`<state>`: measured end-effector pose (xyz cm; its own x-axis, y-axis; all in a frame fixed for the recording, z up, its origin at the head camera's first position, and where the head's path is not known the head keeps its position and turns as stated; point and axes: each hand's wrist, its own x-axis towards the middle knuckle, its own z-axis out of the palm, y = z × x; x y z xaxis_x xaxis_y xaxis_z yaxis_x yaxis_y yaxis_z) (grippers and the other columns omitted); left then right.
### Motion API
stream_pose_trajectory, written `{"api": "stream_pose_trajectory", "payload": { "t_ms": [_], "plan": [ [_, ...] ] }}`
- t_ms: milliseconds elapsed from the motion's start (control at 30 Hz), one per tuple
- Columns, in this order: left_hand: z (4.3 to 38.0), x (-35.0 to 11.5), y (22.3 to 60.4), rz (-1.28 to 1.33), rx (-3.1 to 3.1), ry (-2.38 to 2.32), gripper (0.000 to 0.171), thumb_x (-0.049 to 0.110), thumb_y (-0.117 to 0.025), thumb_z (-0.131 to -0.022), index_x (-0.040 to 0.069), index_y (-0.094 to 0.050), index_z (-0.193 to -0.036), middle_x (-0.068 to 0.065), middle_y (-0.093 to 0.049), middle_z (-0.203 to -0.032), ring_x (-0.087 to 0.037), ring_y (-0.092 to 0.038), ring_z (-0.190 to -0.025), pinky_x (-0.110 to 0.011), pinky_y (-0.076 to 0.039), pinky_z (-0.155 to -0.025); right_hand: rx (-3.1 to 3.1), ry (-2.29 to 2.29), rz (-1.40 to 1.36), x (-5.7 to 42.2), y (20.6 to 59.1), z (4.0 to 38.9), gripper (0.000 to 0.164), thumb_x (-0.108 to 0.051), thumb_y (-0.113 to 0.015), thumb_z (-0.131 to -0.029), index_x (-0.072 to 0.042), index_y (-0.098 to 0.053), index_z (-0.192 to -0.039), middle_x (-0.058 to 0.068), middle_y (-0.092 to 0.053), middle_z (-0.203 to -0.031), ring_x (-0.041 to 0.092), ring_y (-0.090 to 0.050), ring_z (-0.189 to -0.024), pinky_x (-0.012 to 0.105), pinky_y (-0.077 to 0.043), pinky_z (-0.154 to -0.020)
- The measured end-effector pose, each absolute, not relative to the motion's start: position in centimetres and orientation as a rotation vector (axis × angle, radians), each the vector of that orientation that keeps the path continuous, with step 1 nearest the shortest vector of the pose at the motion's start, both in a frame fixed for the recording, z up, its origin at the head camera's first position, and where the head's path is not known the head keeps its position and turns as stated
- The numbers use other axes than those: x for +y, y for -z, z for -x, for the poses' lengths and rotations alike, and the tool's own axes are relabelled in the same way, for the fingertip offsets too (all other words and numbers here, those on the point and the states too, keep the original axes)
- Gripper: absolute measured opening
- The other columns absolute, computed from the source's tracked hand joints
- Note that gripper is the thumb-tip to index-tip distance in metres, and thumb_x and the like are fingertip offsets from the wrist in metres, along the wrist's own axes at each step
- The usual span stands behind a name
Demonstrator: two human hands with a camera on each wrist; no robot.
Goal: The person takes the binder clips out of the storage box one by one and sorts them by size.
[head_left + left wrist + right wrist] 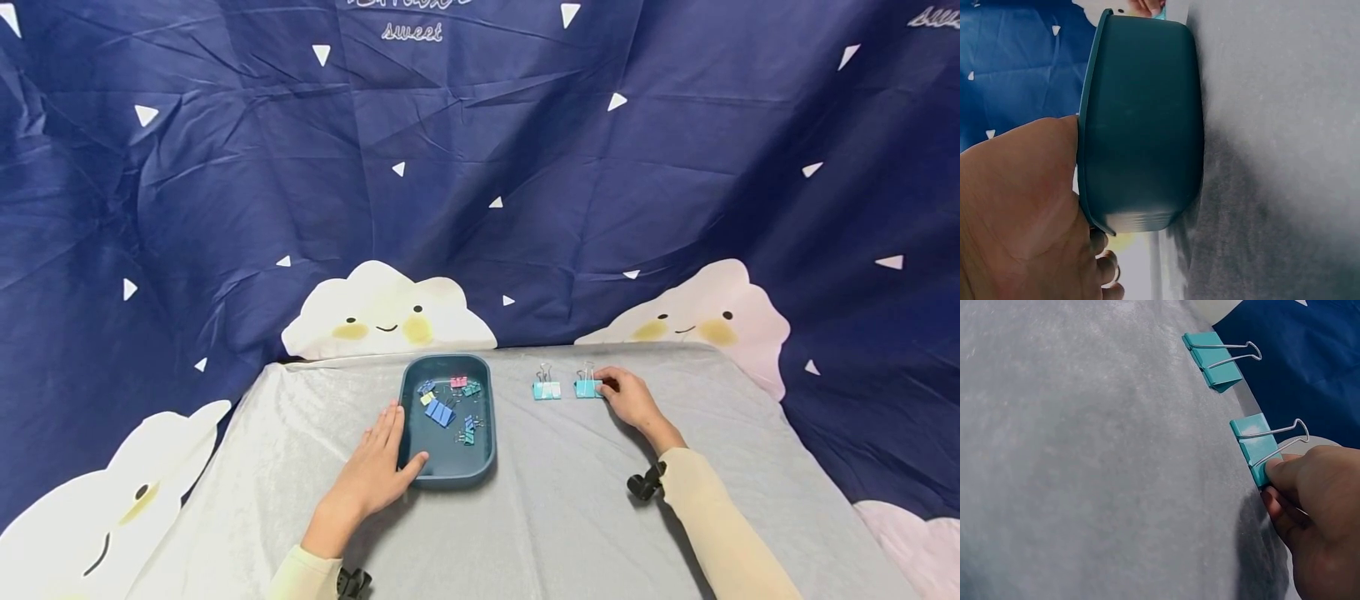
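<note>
My right hand (628, 398) pinches the near end of a turquoise binder clip (1255, 441) between thumb and fingers, at the far side of the table. To its left stands a second turquoise binder clip (547, 390), its wire handles pointing up. My left hand (378, 462) rests against the left rim of a dark teal plastic bin (450, 481), fingers straight along the edge and thumb over the near corner. Inside the bin lie several small binder clips in pink, yellow, green and blue, with a larger blue binder clip (440, 412) among them.
A grey cloth (555, 517) covers the table. Behind it hangs a dark blue curtain (480, 167) with white triangles and smiling clouds. Black wrist mounts (647, 482) sit at both sleeves.
</note>
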<state>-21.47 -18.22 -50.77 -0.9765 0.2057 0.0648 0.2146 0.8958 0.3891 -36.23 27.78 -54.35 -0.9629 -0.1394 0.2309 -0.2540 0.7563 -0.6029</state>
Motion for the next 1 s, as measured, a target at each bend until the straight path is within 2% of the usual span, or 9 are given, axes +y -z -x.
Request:
{"api": "stream_pose_trajectory", "payload": {
  "t_ms": [367, 667, 1000],
  "plan": [
    [21.5, -18.3, 51.1, 0.360, -3.027, 0.565, 0.096, 0.062, -0.053, -0.105, -0.004, -0.022, -0.168, -0.023, -0.019, -0.177, -0.041, -0.018, -0.165, -0.061, -0.020, -0.133, -2.700, -1.048, -0.265, 27.5, 53.5, 35.6, 0.022, -0.005, -0.061, -0.106, 0.006, -0.069, -0.122, 0.028, -0.070, -0.121, 0.044, -0.071, -0.108, 0.056, -0.058, -0.095],
    [21.6, -18.4, 50.9, 0.350, -3.053, 0.514, 0.097, 0.064, -0.052, -0.105, -0.003, -0.020, -0.168, -0.021, -0.016, -0.178, -0.039, -0.017, -0.166, -0.058, -0.019, -0.134, -2.606, -1.014, -0.277, 26.1, 51.3, 34.6, 0.017, -0.009, -0.064, -0.105, 0.003, -0.072, -0.114, 0.021, -0.074, -0.104, 0.035, -0.071, -0.094, 0.045, -0.057, -0.084],
    [21.6, -18.5, 50.9, 0.390, -3.024, 0.505, 0.095, 0.063, -0.052, -0.105, -0.004, -0.025, -0.167, -0.021, -0.018, -0.177, -0.039, -0.019, -0.165, -0.058, -0.022, -0.133, -2.615, -1.028, -0.403, 24.0, 48.8, 33.7, 0.010, -0.010, -0.069, -0.103, -0.005, -0.076, -0.107, 0.009, -0.076, -0.092, 0.020, -0.069, -0.083, 0.031, -0.055, -0.075]
  ]
}}
